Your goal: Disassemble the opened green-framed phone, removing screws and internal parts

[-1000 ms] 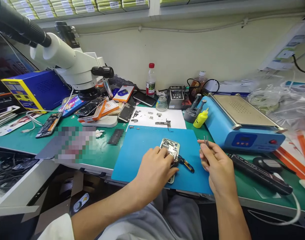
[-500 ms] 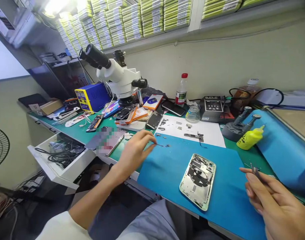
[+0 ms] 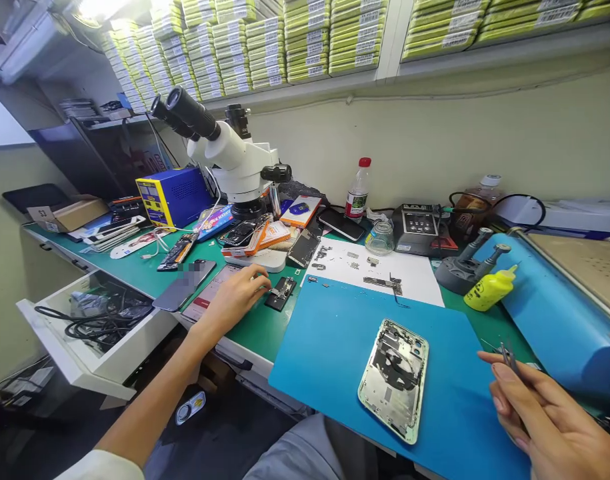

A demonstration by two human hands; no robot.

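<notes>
An opened phone housing (image 3: 395,377) lies face-up on the blue mat (image 3: 325,333) in front of me. My left hand (image 3: 237,293) reaches out to the left over the green bench, fingers pinched at the edge of a small dark board (image 3: 281,292). Whether it grips the board or a small part, I cannot make out. My right hand (image 3: 545,417) hovers at the lower right, fingers closed around thin metal tweezers (image 3: 507,352) that point up.
A white sheet (image 3: 379,263) with small parts lies behind the mat. A microscope (image 3: 229,157), phones and boxes crowd the left bench. A yellow bottle (image 3: 489,288), tool stand (image 3: 465,267) and blue heating machine (image 3: 549,300) stand right. An open drawer (image 3: 92,323) juts out left.
My left hand left the phone housing, carried a small flex part leftwards, and now rests at the dark board off the mat. The view swung left. The right hand keeps the tweezers.
</notes>
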